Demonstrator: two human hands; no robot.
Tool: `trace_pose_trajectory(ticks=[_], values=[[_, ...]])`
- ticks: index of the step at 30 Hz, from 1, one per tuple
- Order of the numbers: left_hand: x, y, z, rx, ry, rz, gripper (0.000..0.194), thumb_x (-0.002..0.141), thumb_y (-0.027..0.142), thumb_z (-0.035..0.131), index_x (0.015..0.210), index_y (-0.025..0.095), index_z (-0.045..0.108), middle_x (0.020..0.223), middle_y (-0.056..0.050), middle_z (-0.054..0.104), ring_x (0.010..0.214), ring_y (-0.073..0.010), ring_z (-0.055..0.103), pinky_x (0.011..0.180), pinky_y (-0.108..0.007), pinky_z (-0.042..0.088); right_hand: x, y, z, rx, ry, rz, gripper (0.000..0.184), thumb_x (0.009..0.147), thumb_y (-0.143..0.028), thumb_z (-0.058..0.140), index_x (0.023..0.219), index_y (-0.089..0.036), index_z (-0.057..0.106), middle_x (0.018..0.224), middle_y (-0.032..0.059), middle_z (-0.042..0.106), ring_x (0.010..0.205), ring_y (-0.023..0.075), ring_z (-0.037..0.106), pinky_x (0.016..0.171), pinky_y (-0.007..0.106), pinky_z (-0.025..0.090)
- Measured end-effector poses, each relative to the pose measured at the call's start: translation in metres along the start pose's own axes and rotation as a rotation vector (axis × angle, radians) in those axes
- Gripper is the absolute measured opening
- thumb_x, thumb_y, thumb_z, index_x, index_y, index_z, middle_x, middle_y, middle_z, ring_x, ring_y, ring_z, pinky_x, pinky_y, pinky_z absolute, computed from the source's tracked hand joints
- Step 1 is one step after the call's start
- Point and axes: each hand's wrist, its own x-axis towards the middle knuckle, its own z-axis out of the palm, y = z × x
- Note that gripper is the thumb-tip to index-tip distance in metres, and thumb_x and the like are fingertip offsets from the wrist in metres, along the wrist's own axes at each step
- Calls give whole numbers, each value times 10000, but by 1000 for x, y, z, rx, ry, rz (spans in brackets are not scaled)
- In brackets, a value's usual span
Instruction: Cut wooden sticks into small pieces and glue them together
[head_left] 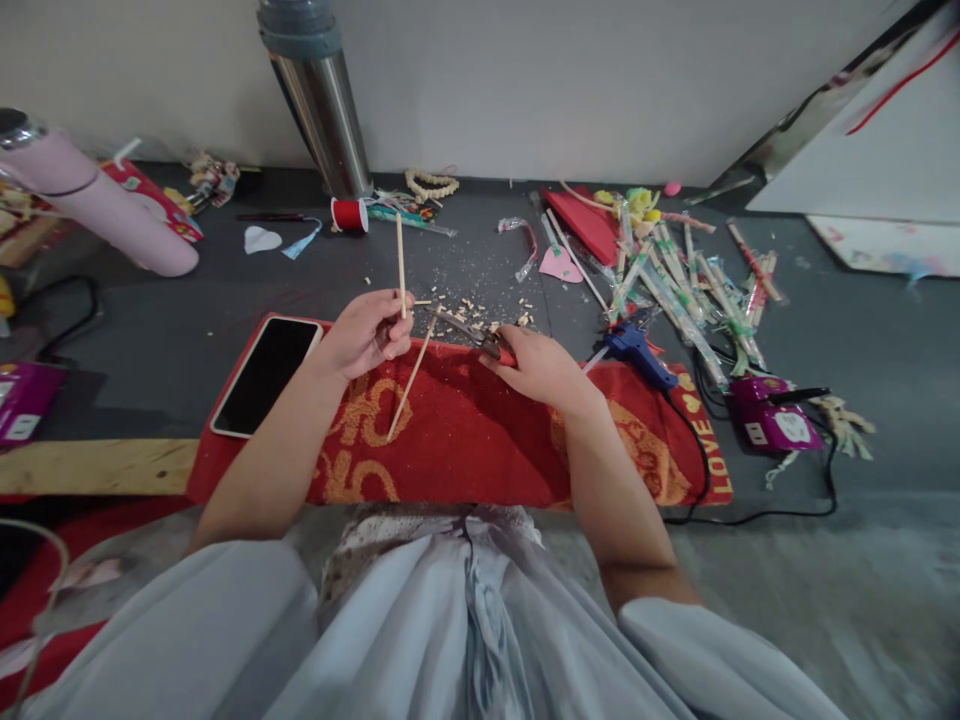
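Observation:
My left hand (367,335) is closed around two thin wooden sticks: one stick (400,262) points up and away, the other stick (411,378) slants down over the red mat (465,440). My right hand (536,365) grips small cutting pliers (469,328), whose jaws reach toward the slanted stick near my left fingers. Small wood offcuts (480,305) lie scattered just beyond the hands.
A black phone (264,375) lies on the mat's left end. A blue glue gun (637,352) and wrapped chopsticks (690,285) lie right, a purple box (772,420) beyond. A steel flask (319,100), red thread spool (349,214) and pink bottle (112,205) stand behind.

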Motion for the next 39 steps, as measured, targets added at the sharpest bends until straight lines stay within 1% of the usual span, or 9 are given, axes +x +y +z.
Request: trace_pose_trajectory(ticks=[7, 10, 13, 17, 20, 24, 32, 36, 39], values=[[1, 4, -7, 297, 102, 33, 87, 825, 292, 453, 791, 216, 426, 527, 47, 440, 404, -78, 421, 426, -239, 326, 0, 1, 1, -1, 4, -3, 346, 931, -488, 397, 974, -172, 534, 970, 117, 663, 850, 226, 589, 706, 310, 356], [4, 2, -18, 677, 219, 47, 156, 844, 297, 410, 717, 208, 429, 572, 14, 497, 448, -92, 456, 471, -254, 359, 0, 1, 1, 4, -1, 4, 346, 930, -488, 402, 978, -173, 537, 974, 118, 662, 848, 227, 593, 703, 312, 359], [6, -1, -27, 1276, 389, 25, 161, 809, 304, 469, 691, 196, 491, 644, -45, 575, 607, -163, 557, 615, -307, 431, 1, 0, 0, 8, -3, 10, 344, 927, -486, 408, 982, -174, 541, 976, 118, 661, 846, 224, 593, 703, 310, 362], [7, -4, -33, 1634, 380, -166, 190, 789, 342, 496, 742, 183, 588, 803, -136, 675, 795, -289, 644, 694, -375, 457, 1, 0, 0, 5, -4, 15, 352, 928, -493, 409, 988, -171, 540, 979, 120, 662, 860, 226, 596, 709, 308, 363], [5, -3, -33, 1688, 351, -229, 236, 798, 384, 488, 765, 184, 610, 879, -155, 696, 838, -322, 659, 689, -382, 459, 1, -1, -1, -2, -9, 16, 358, 932, -495, 403, 984, -167, 538, 977, 122, 666, 863, 232, 600, 712, 310, 364], [1, 0, -28, 1683, 393, -168, 272, 794, 438, 514, 794, 189, 622, 832, -136, 691, 791, -293, 650, 658, -350, 432, 0, -1, -2, 2, -9, 14, 346, 930, -486, 413, 985, -169, 539, 992, 118, 669, 871, 233, 601, 711, 310, 364], [-1, 0, -11, 1380, -45, 49, 261, 848, 343, 414, 721, 197, 590, 794, -62, 680, 719, -189, 591, 644, -289, 391, 1, -1, -1, 10, -6, 14, 337, 934, -482, 415, 985, -170, 532, 995, 109, 667, 873, 226, 598, 725, 306, 368], [-6, 4, -3, 1156, -96, 108, 344, 889, 327, 345, 647, 188, 545, 626, -14, 570, 610, -139, 505, 634, -266, 386, 1, -1, -1, 12, -7, 17, 345, 935, -494, 417, 982, -170, 528, 993, 111, 668, 870, 225, 604, 722, 301, 367], [-9, 6, 1, 1116, -96, 107, 388, 906, 353, 329, 702, 177, 607, 618, -8, 560, 585, -131, 482, 616, -259, 376, 2, -1, -1, 12, -5, 20, 365, 937, -510, 412, 986, -167, 526, 996, 111, 671, 866, 225, 609, 718, 299, 368]])
